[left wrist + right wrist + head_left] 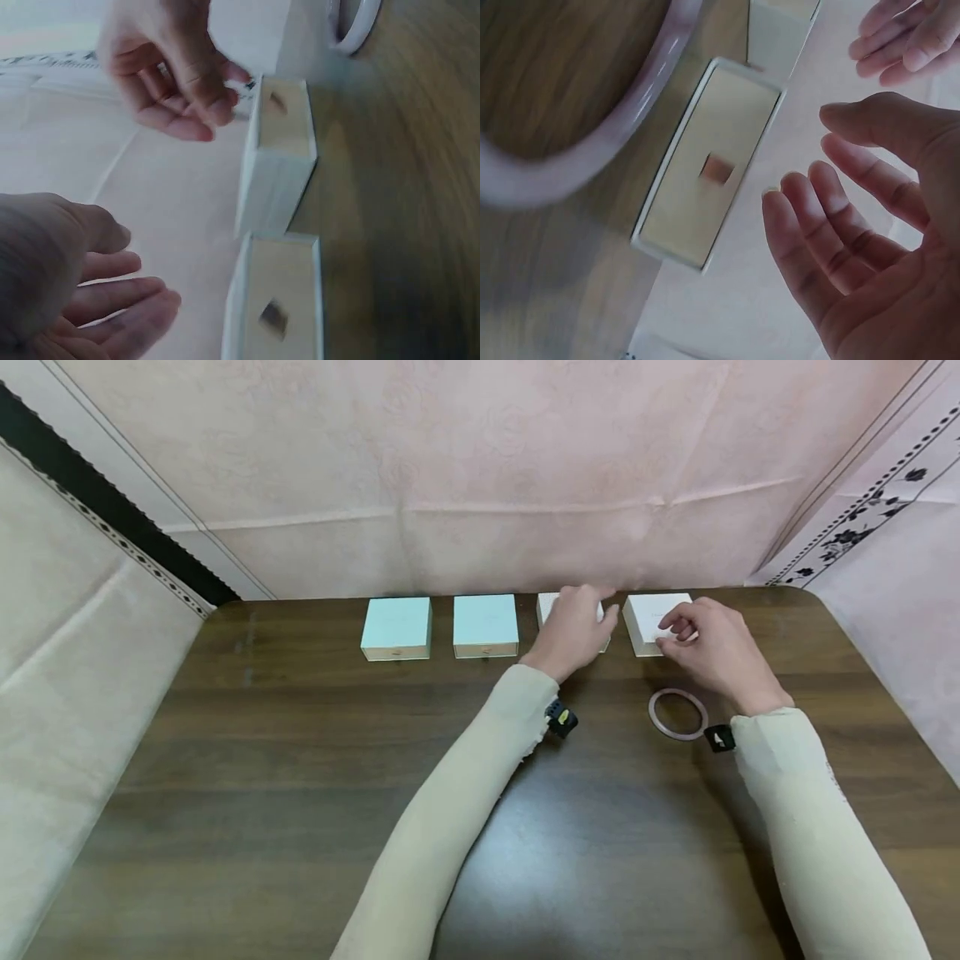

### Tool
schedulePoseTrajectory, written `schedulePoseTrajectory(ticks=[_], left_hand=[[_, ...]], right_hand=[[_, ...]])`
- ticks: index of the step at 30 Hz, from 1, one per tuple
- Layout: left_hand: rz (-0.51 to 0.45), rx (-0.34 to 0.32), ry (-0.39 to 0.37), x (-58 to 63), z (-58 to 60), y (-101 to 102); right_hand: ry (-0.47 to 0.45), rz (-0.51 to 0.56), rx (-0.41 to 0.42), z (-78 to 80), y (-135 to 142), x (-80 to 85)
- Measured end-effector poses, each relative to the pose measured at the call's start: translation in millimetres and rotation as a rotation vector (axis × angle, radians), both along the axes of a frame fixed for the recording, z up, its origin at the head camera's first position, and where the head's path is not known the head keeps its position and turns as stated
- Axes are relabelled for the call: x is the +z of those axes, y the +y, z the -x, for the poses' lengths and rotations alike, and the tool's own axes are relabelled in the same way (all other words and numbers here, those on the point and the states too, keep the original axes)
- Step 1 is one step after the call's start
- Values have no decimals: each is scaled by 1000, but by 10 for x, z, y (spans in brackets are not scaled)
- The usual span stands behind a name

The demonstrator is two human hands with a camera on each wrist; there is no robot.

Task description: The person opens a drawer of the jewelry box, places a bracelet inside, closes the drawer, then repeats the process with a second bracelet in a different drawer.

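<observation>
My left hand (pixel 573 631) hovers over a white box (pixel 546 607), hiding most of it; its fingers are loosely spread and empty. At the right end of the row, my right hand (pixel 712 643) is above another white box (pixel 647 617), fingers gently bent with nothing between them. In the right wrist view, the fingertips (pixel 774 202) stay apart from that box's cream front (pixel 697 202), which carries a small brown tab (pixel 718 169). A pale pinkish bangle (pixel 655 714) lies on the table just in front of that box, near my right wrist.
Two pale mint boxes (pixel 397 620) (pixel 486 618) with cream fronts continue the row to the left, along the back edge of the brown wooden table (pixel 300 793). Pale cloth (pixel 480 460) hangs behind the table and at both sides.
</observation>
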State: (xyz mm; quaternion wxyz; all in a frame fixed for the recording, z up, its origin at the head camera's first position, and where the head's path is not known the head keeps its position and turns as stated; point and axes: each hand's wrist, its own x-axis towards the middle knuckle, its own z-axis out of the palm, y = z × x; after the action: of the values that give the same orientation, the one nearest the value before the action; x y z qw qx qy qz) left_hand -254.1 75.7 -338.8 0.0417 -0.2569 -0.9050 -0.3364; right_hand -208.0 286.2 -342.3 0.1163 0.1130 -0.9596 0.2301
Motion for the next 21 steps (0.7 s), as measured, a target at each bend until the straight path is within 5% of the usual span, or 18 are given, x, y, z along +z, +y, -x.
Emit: schedulePoseTrajectory(ticks=[12, 21], left_hand=[[200, -21, -209, -14, 28, 480], [276, -101, -182, -47, 68, 564]], right_hand=[[-52, -33, -13, 28, 297, -92], [-102, -55, -15, 72, 319, -99]])
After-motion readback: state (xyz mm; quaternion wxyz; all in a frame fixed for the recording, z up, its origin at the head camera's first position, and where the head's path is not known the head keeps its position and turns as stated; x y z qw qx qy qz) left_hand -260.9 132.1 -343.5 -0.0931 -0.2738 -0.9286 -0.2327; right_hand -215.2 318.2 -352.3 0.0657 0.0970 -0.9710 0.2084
